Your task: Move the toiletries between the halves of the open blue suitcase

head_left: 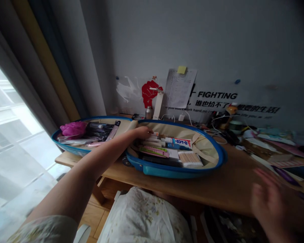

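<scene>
A blue suitcase (182,173) lies opened flat on the wooden desk. My left hand (143,132) reaches into the near-left part of its right half, at the small tubes (153,140); its fingers are partly hidden, and I cannot tell what they hold. Beside it lie a toothpaste box (182,143), green and pink packets (154,151) and a pack of cotton swabs (190,158). The left half holds a pink bath puff (73,129) and dark packaged items (98,131). My right hand (267,194), blurred, hangs over the desk's right side with fingers apart and nothing in it.
The wooden desk (233,189) runs along the wall. A metal bottle (148,113) and a white lamp (158,105) stand behind the suitcase. Papers, cables and a purple item (285,176) clutter the right side. A curtained window is at the left.
</scene>
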`<state>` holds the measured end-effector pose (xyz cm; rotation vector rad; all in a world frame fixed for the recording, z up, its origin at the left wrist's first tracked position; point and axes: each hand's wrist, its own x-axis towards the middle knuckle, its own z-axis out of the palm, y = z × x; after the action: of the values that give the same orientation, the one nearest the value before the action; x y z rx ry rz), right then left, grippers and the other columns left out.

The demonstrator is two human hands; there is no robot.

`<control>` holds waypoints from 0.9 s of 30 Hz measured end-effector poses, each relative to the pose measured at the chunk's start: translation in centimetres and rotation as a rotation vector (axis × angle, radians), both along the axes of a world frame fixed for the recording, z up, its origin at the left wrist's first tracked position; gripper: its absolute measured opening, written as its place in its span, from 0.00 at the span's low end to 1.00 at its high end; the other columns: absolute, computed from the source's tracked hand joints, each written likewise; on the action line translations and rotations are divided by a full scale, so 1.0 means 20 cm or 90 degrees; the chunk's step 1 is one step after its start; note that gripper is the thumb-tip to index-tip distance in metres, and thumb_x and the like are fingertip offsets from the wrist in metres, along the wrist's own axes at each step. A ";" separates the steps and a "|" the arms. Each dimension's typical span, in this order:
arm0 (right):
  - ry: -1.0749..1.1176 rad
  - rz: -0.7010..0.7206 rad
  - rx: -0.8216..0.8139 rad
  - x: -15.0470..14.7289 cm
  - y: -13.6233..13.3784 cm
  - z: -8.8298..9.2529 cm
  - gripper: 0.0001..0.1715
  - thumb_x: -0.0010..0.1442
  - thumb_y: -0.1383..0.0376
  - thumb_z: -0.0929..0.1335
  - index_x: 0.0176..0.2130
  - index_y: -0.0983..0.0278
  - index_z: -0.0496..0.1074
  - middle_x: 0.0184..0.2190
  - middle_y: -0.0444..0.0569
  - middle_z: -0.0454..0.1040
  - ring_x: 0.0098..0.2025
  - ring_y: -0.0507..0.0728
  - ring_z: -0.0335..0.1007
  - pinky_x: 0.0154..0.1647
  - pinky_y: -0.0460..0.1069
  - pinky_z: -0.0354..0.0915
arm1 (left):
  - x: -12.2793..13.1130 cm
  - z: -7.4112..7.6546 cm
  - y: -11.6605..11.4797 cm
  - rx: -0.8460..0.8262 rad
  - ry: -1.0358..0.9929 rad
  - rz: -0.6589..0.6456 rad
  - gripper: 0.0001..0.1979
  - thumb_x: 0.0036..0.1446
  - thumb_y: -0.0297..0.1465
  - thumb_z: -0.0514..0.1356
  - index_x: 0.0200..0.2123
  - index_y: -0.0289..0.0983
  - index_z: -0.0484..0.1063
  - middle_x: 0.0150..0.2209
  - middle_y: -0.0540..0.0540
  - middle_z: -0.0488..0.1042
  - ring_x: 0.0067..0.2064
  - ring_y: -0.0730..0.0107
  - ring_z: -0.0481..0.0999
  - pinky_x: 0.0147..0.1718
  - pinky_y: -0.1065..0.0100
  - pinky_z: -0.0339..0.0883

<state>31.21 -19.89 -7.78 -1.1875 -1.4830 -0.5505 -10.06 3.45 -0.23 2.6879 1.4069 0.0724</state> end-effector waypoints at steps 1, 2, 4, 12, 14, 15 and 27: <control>-0.047 0.023 0.020 -0.05 0.08 -0.02 0.22 0.67 0.49 0.62 0.48 0.59 0.75 0.45 0.61 0.77 0.55 0.68 0.72 0.58 0.68 0.66 | 0.00 0.01 0.00 0.015 -0.011 0.002 0.19 0.63 0.30 0.53 0.54 0.39 0.76 0.55 0.46 0.78 0.55 0.64 0.76 0.57 0.70 0.66; -0.083 0.043 0.032 -0.10 0.16 -0.03 0.21 0.68 0.51 0.62 0.48 0.59 0.75 0.47 0.60 0.77 0.57 0.69 0.71 0.60 0.69 0.65 | -0.01 0.03 0.00 0.030 -0.022 0.005 0.19 0.64 0.31 0.53 0.55 0.39 0.76 0.54 0.46 0.78 0.54 0.65 0.77 0.57 0.70 0.66; -0.123 0.082 0.037 -0.22 0.26 -0.04 0.20 0.69 0.56 0.61 0.50 0.60 0.75 0.49 0.58 0.77 0.60 0.67 0.69 0.61 0.67 0.64 | -0.05 0.06 0.00 0.065 -0.042 0.018 0.20 0.66 0.32 0.51 0.57 0.40 0.75 0.55 0.47 0.78 0.54 0.66 0.76 0.57 0.71 0.66; -0.031 0.134 0.070 -0.38 0.36 -0.11 0.28 0.71 0.54 0.53 0.46 0.62 0.77 0.47 0.58 0.77 0.56 0.66 0.72 0.59 0.66 0.65 | -0.59 0.20 0.03 0.169 -0.023 0.213 0.25 0.64 0.26 0.47 0.61 0.40 0.71 0.59 0.45 0.75 0.59 0.66 0.73 0.59 0.69 0.64; -0.023 0.133 0.063 -0.37 0.35 -0.12 0.29 0.71 0.54 0.53 0.46 0.62 0.76 0.47 0.58 0.77 0.56 0.66 0.72 0.59 0.67 0.65 | -0.78 0.20 0.02 0.177 0.013 0.301 0.27 0.62 0.25 0.48 0.62 0.39 0.70 0.60 0.42 0.74 0.61 0.61 0.72 0.60 0.65 0.64; -0.024 0.133 0.061 -0.37 0.35 -0.12 0.28 0.71 0.54 0.53 0.46 0.62 0.76 0.47 0.58 0.77 0.57 0.66 0.72 0.59 0.67 0.65 | -0.87 0.18 0.01 0.174 0.036 0.345 0.28 0.60 0.25 0.50 0.63 0.38 0.69 0.60 0.39 0.73 0.61 0.57 0.72 0.60 0.62 0.65; -0.038 0.148 0.055 -0.36 0.32 -0.13 0.25 0.71 0.59 0.54 0.48 0.63 0.75 0.49 0.58 0.77 0.60 0.65 0.69 0.60 0.67 0.65 | -1.31 -0.04 0.01 0.065 0.218 0.456 0.29 0.56 0.26 0.61 0.62 0.40 0.69 0.61 0.34 0.72 0.61 0.47 0.72 0.55 0.54 0.69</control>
<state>24.00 -13.46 -10.41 -0.9231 -1.6060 -0.4885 -36.23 3.56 -1.09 2.1849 2.4605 -0.2781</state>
